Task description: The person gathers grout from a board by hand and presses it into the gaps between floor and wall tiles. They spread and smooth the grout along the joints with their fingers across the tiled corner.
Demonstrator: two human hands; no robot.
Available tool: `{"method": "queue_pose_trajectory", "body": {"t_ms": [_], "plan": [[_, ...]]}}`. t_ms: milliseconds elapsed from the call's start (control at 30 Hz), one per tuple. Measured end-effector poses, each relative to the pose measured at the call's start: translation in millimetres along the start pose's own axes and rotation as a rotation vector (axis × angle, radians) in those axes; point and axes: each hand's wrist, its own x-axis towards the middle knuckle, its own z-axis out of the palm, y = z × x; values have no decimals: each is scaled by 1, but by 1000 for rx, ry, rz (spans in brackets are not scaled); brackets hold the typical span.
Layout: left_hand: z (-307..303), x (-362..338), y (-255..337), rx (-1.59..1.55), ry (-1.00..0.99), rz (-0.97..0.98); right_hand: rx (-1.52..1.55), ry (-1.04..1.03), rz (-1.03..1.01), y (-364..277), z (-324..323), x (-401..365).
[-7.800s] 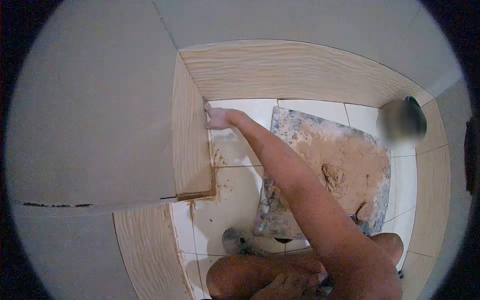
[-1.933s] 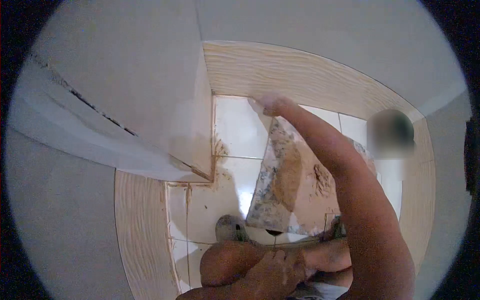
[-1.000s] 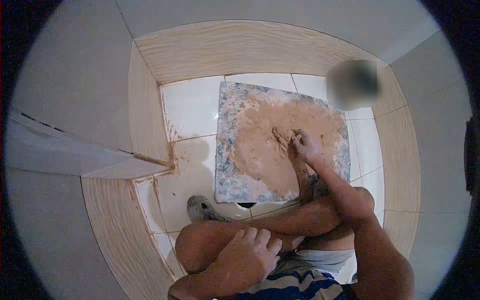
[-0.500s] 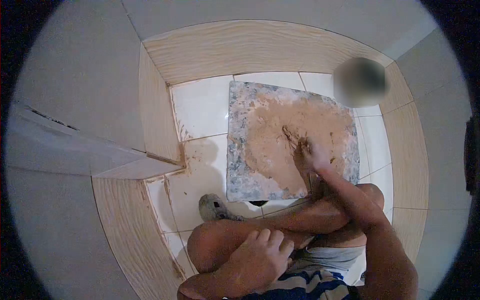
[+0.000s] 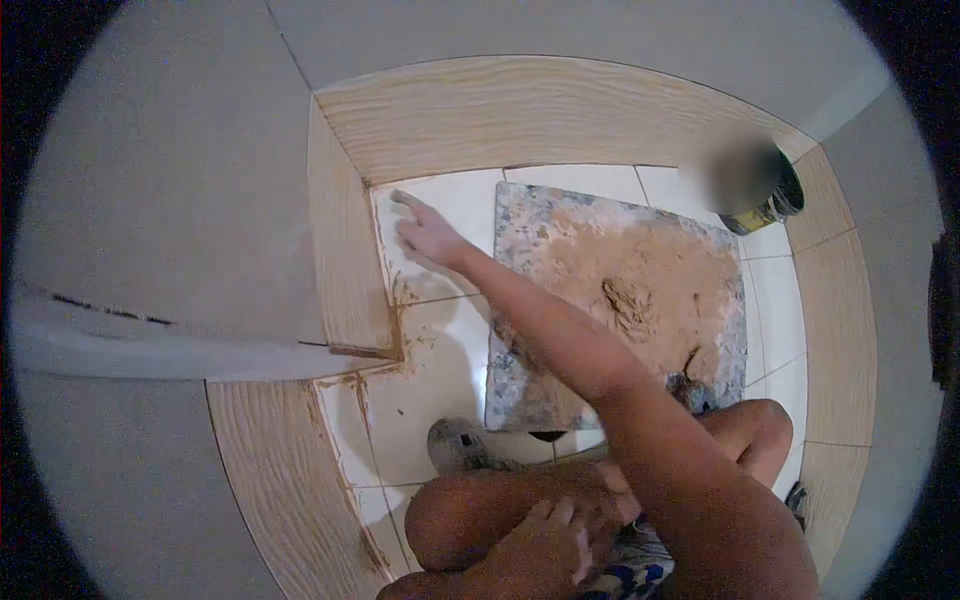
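Observation:
My right hand (image 5: 432, 234) is stretched across to the far left corner of the white tiled floor (image 5: 440, 330). Its index finger points at the corner, apart from the others, and I see nothing held in it. Over my bent leg (image 5: 460, 510) lies my left hand (image 5: 555, 535), empty, with its fingers spread loosely. Beneath and beyond my right forearm is a square, stained board (image 5: 508, 400) covered in brown, wet-looking paste, with a small heap (image 5: 632, 305) of it near the middle.
A dark bucket (image 5: 787, 190) stands at the back right, partly blurred. Wood-patterned tiles (image 5: 560, 105) run along the bottom of the grey walls. A wall corner (image 5: 365, 350) juts in at the left, with brown smears on the floor beside it. A shoe (image 5: 455, 445) is near the board.
My right hand has left the heap of paste on the board and moved up and left to the floor corner. The view has shifted slightly, and my left hand remains on my leg.

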Motion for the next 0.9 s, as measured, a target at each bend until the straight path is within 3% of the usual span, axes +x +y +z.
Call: {"method": "queue_pose_trajectory", "body": {"t_ms": [33,100,133,200,300,433,500,633,700,800,867,900], "plan": [[-7,0,0,-36,8,-16,3,-8,-4,21,12,37],[-17,2,1,-124,32,-38,-414,187,-453,53,31,94],[-22,2,-1,-175,54,-43,-404,181,-458,48,31,100],[-28,2,-2,-258,81,-64,-392,68,-169,29,28,97],[-32,2,-4,-353,104,-85,-487,-48,-9,9,20,96],[-32,4,-4,-436,102,-97,-545,-110,13,6,17,100],[-32,5,-1,-469,101,-108,-722,-209,-13,10,14,112],[-36,10,-2,-603,98,-128,-657,-328,-81,41,12,140],[-40,12,-2,-720,97,-154,-311,-439,21,46,11,138],[-41,16,-2,-847,90,-191,-129,-432,110,16,-4,97],[-42,17,-1,-825,98,-194,-250,-429,32,35,-15,106],[-40,17,-1,-761,115,-180,-408,-460,-136,39,-22,106]]}}
